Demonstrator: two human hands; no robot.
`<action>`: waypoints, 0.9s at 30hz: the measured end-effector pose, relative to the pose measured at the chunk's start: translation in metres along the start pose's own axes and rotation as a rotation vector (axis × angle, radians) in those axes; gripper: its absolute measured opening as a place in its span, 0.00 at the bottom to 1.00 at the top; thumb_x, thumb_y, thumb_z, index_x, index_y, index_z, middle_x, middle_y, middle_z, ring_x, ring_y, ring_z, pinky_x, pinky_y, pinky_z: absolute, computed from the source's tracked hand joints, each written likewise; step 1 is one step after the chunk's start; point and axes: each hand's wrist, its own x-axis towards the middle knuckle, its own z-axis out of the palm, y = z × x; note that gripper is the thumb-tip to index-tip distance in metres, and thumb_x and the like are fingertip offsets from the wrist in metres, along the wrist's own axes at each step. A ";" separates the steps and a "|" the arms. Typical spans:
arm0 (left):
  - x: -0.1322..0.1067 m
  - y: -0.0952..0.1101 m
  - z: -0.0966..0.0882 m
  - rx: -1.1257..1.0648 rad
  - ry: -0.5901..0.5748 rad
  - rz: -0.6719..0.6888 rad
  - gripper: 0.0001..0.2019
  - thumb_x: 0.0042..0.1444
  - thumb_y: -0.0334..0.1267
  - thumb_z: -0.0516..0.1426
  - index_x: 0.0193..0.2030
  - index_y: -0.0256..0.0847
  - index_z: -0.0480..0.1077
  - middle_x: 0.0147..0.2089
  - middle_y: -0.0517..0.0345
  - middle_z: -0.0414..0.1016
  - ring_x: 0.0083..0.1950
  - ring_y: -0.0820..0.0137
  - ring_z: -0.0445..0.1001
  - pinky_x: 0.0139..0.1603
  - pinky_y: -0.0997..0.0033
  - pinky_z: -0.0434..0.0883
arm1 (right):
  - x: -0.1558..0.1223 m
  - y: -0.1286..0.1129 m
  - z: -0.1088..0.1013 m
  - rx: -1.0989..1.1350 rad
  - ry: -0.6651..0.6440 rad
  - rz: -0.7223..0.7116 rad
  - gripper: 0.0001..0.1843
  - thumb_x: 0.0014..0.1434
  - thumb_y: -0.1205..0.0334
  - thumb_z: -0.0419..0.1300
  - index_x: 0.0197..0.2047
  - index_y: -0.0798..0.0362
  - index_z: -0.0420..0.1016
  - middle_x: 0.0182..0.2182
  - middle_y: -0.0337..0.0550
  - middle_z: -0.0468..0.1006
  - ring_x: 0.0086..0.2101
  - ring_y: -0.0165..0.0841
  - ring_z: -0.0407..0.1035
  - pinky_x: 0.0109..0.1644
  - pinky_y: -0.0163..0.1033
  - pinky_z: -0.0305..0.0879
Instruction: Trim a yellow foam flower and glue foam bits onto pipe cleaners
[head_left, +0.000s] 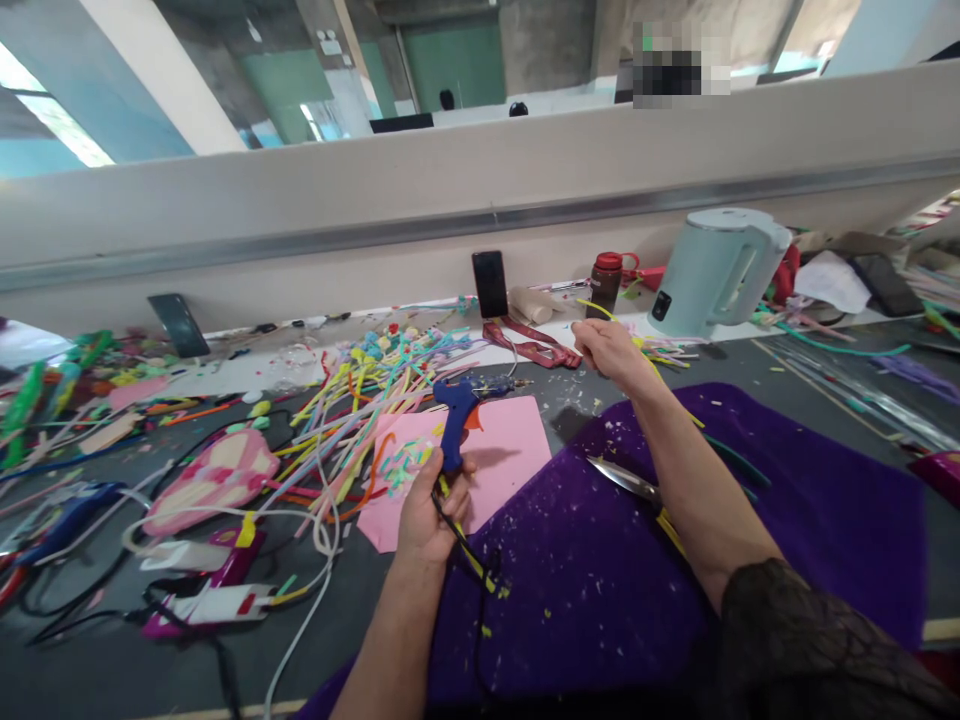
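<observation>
Nearest us: dark lace sleeve (825, 620) on our right forearm, lying across the purple cloth (600, 600). The cloth was speckled with small clippings, and a pair of cutters (626, 480) lay on it just beside the forearm.

Our left hand (431, 505) was wrapped around the grip of the blue glue gun (454, 420), fingers closed on it, cord trailing down over the cloth. The gun was held above the pink sheet (510, 440), nozzle pointing right and touching nothing.

Our right hand (607, 350) was out near the back of the desk, fingers pinched shut on a yellow strand (592, 308), well apart from the gun. Kettle (712, 270), brown jar (605, 283) and phone (490, 283) stood behind it.

Status, as far as it showed: a few coloured bits sat on the pink sheet, nothing larger on it. The pile of strands (360, 400) to the left lay loose and tangled. Strand and nozzle had not met, so we'd judge the gluing mostly undone.
</observation>
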 end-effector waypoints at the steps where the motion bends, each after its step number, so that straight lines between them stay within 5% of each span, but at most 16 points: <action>1: 0.001 0.000 0.000 -0.007 0.003 0.002 0.12 0.55 0.42 0.58 0.35 0.32 0.70 0.28 0.57 0.75 0.11 0.87 0.51 0.09 0.86 0.52 | 0.000 0.000 0.000 -0.008 0.021 -0.001 0.23 0.59 0.53 0.49 0.15 0.51 0.56 0.10 0.32 0.57 0.15 0.25 0.51 0.21 0.34 0.47; 12: 0.000 0.002 0.002 -0.034 0.009 0.024 0.17 0.56 0.44 0.57 0.48 0.35 0.70 0.27 0.57 0.75 0.11 0.87 0.51 0.09 0.87 0.51 | -0.004 -0.003 0.004 0.081 0.002 -0.140 0.07 0.49 0.61 0.62 0.27 0.52 0.66 0.20 0.35 0.72 0.21 0.30 0.67 0.25 0.34 0.58; 19: 0.000 0.000 0.001 -0.010 0.047 0.032 0.15 0.53 0.45 0.59 0.41 0.34 0.72 0.27 0.58 0.75 0.11 0.87 0.50 0.08 0.86 0.49 | -0.026 -0.043 0.006 0.149 0.087 -0.173 0.14 0.50 0.57 0.65 0.24 0.51 0.63 0.15 0.32 0.68 0.15 0.26 0.62 0.19 0.32 0.55; 24: 0.001 -0.002 0.000 0.019 0.016 0.062 0.16 0.51 0.46 0.60 0.41 0.35 0.72 0.28 0.58 0.75 0.12 0.87 0.50 0.09 0.87 0.49 | -0.041 -0.062 0.016 0.207 -0.022 -0.177 0.19 0.59 0.52 0.57 0.21 0.52 0.62 0.14 0.33 0.66 0.13 0.22 0.57 0.15 0.31 0.50; 27: 0.000 -0.002 -0.001 0.070 -0.017 0.028 0.18 0.52 0.49 0.59 0.32 0.31 0.73 0.16 0.64 0.66 0.10 0.86 0.47 0.09 0.86 0.47 | -0.044 -0.064 0.019 0.172 -0.035 -0.216 0.21 0.62 0.52 0.53 0.20 0.52 0.61 0.14 0.32 0.62 0.14 0.21 0.54 0.17 0.31 0.49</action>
